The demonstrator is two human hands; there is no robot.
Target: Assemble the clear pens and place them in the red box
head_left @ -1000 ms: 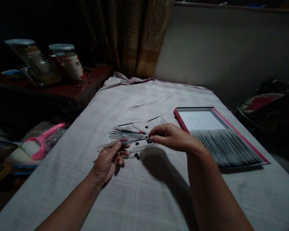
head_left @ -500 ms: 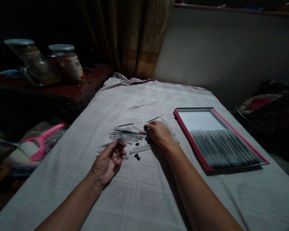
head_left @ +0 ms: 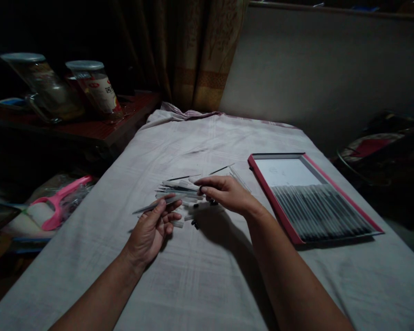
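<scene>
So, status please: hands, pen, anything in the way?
Left hand holding slim pen. Right hand pinching small dark piece. Loose pen parts scattered close by.

on the cloth (head_left: pixel 172 289) before us lie loose pen parts (head_left: pixel 179 185), with some caps (head_left: pixel 195 224) at their near side. to their right we see the box (head_left: pixel 276 201), with pens (head_left: pixel 317 209) in it. at our left, on the side table (head_left: pixel 106 131), the jar (head_left: pixel 103 94) is right of the jug (head_left: pixel 57 99). behind the cloth hangs the curtain (head_left: pixel 207 55).
</scene>
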